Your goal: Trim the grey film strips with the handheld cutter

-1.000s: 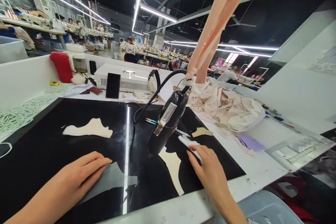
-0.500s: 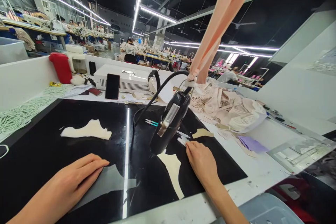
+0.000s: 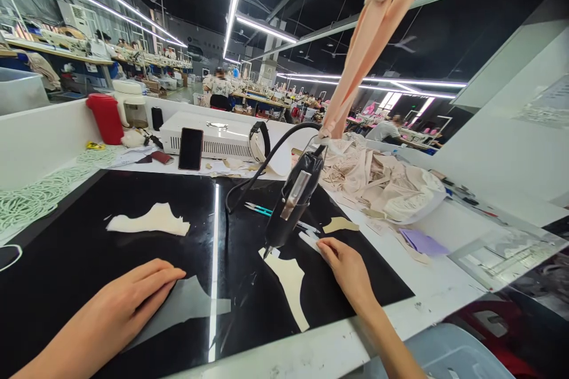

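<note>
My left hand rests at the lower left, its fingertips drawn together at the edge of a grey translucent cut piece lying on the black mat. Between thumb and fingers my right hand pinches the end of a small white strip. Left of that hand, a cream cut piece lies flat. Over its upper end hangs a black handheld tool with a thin metal tip, tied to a peach fabric band. Neither hand touches the tool.
Another cream piece lies at the mat's left, a smaller one at its right. Thread snips lie behind the tool. A phone leans on a white box. Beige fabric heaps at the back right.
The hanging tool has swung slightly, and its metal tip now shows over the cream piece. My right hand has shifted slightly, uncovering more of the white strip. My left hand stays put.
</note>
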`<action>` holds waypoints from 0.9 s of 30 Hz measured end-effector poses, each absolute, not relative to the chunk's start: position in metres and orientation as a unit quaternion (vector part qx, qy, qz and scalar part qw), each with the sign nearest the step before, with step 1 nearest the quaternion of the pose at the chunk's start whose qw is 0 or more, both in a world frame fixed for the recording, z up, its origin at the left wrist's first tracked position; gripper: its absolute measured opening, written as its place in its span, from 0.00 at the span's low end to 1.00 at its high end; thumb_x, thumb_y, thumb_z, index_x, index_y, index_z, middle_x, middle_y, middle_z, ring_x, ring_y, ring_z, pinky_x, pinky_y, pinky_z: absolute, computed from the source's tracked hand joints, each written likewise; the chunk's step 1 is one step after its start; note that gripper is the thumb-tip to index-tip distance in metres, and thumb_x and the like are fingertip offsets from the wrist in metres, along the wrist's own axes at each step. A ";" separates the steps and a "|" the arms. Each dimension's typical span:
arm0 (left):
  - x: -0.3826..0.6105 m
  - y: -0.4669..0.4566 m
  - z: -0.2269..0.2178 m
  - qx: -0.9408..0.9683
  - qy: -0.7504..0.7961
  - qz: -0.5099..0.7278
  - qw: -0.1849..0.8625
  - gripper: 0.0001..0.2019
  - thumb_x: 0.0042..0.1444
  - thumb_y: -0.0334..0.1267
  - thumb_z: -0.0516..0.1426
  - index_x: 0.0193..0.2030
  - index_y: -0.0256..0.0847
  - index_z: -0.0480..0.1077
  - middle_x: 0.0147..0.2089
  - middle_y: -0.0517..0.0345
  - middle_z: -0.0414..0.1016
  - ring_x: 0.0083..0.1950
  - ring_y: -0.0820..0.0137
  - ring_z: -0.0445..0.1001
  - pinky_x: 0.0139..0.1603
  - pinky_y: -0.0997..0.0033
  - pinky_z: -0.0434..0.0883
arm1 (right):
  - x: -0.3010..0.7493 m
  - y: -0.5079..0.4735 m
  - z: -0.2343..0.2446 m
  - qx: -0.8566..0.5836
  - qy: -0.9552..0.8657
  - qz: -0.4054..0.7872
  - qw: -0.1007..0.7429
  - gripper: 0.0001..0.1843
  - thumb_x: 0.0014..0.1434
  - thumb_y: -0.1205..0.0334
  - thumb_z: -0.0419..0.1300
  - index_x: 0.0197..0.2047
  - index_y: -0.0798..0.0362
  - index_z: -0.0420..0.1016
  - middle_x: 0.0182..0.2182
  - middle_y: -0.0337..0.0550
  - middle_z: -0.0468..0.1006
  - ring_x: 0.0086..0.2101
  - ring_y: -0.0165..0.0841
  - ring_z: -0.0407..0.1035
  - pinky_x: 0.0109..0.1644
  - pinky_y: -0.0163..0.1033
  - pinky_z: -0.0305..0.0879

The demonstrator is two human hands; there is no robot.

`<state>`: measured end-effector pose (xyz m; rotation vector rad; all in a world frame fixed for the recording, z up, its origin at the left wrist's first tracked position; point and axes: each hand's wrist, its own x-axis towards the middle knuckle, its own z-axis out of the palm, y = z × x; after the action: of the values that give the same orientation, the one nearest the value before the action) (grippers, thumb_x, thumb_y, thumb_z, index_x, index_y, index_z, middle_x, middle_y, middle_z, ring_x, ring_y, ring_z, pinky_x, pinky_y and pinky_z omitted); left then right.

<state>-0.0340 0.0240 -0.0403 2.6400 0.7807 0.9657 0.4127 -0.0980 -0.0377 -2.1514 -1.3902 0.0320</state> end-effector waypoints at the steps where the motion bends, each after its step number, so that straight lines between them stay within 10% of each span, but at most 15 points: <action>1: -0.034 0.024 -0.040 0.899 0.266 0.329 0.111 0.13 0.73 0.48 0.54 0.53 0.55 0.81 0.50 0.64 0.84 0.46 0.71 0.86 0.52 0.83 0.79 | 0.414 -0.098 -0.038 -0.804 -0.510 0.027 0.304 0.14 0.73 0.52 0.63 0.50 0.55 0.79 0.45 0.43 0.82 0.41 0.35 0.79 0.48 0.46 0.79; 16: -0.035 0.027 -0.039 0.901 0.276 0.312 0.124 0.14 0.73 0.49 0.54 0.53 0.55 0.81 0.51 0.64 0.85 0.47 0.69 0.86 0.51 0.82 0.80 | 0.449 -0.106 -0.031 -0.698 -0.186 0.133 0.679 0.17 0.72 0.52 0.63 0.57 0.55 0.75 0.47 0.45 0.81 0.40 0.34 0.78 0.42 0.43 0.80; 27: -0.023 0.016 -0.018 0.882 0.323 0.283 0.196 0.15 0.74 0.41 0.51 0.51 0.47 0.80 0.49 0.57 0.82 0.47 0.68 0.83 0.50 0.74 0.79 | 0.334 -0.135 0.023 -0.606 -0.281 0.177 0.724 0.22 0.58 0.39 0.71 0.40 0.47 0.73 0.15 0.25 0.59 0.16 0.25 0.51 0.19 0.31 0.51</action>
<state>-0.0234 0.0165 -0.0185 2.4707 0.9053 0.7924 0.3339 -0.1355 0.0226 -1.3367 -0.6193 0.3896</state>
